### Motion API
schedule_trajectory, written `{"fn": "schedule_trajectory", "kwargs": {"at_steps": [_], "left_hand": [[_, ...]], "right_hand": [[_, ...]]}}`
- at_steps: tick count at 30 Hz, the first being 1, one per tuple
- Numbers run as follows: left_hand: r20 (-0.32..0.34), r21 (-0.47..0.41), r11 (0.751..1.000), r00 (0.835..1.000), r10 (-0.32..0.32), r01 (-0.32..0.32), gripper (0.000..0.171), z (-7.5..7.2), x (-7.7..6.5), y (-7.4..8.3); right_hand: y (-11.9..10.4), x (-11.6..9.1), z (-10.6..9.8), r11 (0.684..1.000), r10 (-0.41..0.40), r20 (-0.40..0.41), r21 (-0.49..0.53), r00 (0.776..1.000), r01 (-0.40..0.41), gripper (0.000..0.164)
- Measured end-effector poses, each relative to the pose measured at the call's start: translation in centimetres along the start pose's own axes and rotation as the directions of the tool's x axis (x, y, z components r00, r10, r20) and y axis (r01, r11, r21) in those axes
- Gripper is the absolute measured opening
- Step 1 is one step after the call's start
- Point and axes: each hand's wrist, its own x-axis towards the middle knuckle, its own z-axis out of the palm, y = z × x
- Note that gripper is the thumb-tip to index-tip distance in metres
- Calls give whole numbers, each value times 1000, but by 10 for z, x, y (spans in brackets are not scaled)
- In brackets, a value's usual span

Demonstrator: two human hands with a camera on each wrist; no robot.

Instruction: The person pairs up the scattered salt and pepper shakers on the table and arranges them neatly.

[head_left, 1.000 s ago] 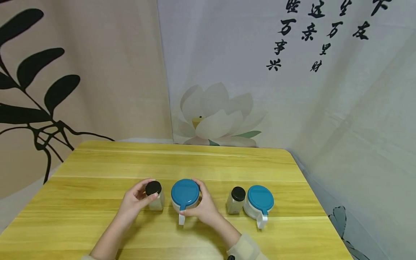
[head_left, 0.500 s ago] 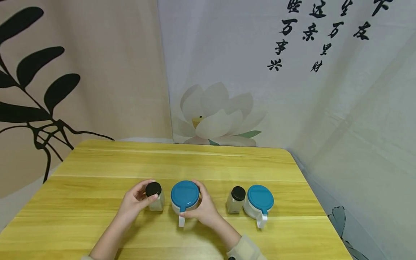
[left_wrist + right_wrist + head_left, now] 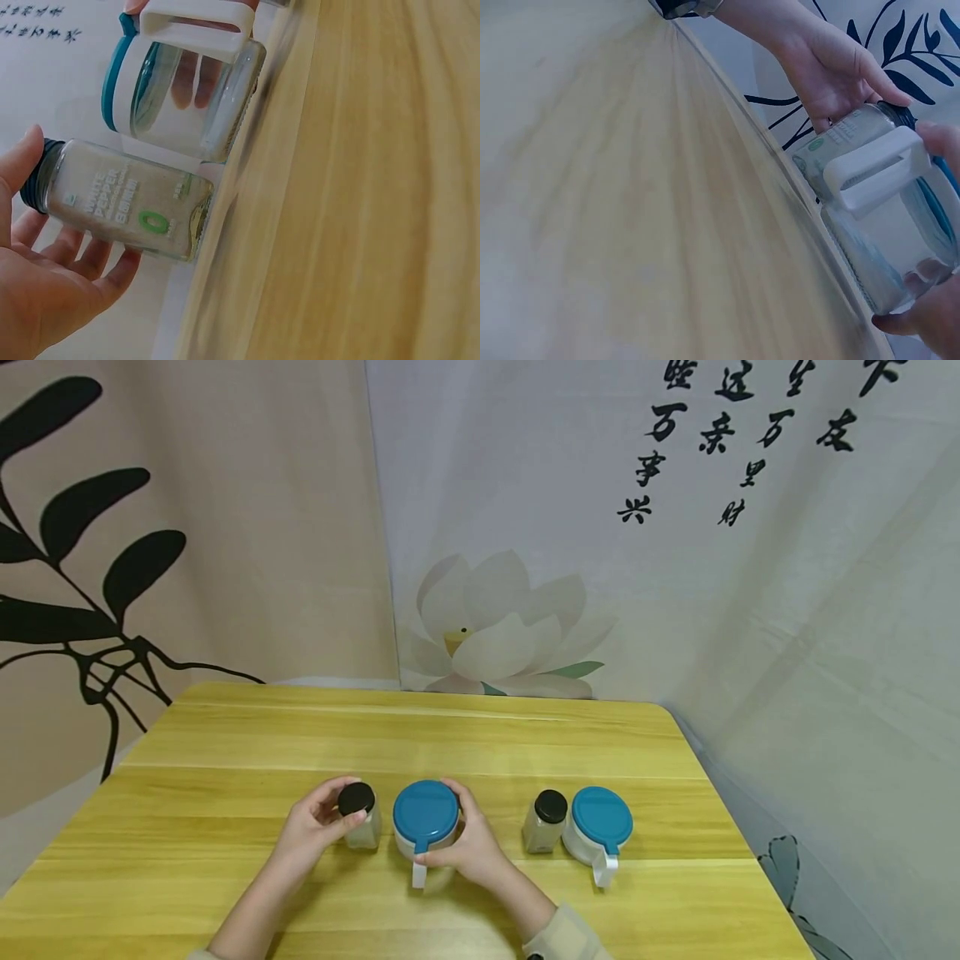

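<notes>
My left hand [image 3: 311, 822] holds a small clear pepper jar [image 3: 127, 196] with a black cap [image 3: 356, 798], thumb on the cap side and fingers behind. The label reads white pepper, and the jar has pale powder inside. Just to its right, my right hand [image 3: 472, 839] grips a clear glass seasoning pot [image 3: 426, 814] with a blue lid and a white handle [image 3: 199, 26]. Its thumb lies near the handle, with fingers round the far side. Both containers stand upright on the table, a small gap between them in the head view.
A second black-capped jar [image 3: 542, 831] and another blue-lidded pot [image 3: 602, 817] stand side by side to the right of my right hand. The wooden table [image 3: 420, 735] ends at a back edge before a printed cloth backdrop [image 3: 525, 485].
The held seasoning pot has slid slightly toward me with my right hand on it. The pepper jar in my left hand has shifted very little. The pair on the right stays put.
</notes>
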Motion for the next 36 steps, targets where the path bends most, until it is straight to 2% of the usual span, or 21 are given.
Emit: {"fn": "schedule_trajectory", "kwargs": {"at_steps": [3, 8, 29, 33, 36], "left_hand": [[-1, -4, 1000, 1000, 8, -8, 48, 1, 0, -1], [-5, -4, 1000, 1000, 26, -26, 47, 1, 0, -2], [-1, -13, 1000, 1000, 27, -27, 46, 2, 0, -3], [2, -8, 999, 999, 34, -34, 47, 2, 0, -4], [4, -14, 999, 999, 45, -45, 47, 2, 0, -3]], "right_hand": [[-11, -3, -1, 1000, 4, 13, 9, 1000, -4, 95], [-13, -3, -2, 1000, 8, 23, 21, 1000, -8, 94], [-4, 1, -3, 1000, -8, 31, 12, 1000, 8, 96], [10, 5, -2, 1000, -23, 22, 2, 999, 23, 98], [10, 5, -2, 1000, -20, 24, 5, 1000, 20, 99]]}}
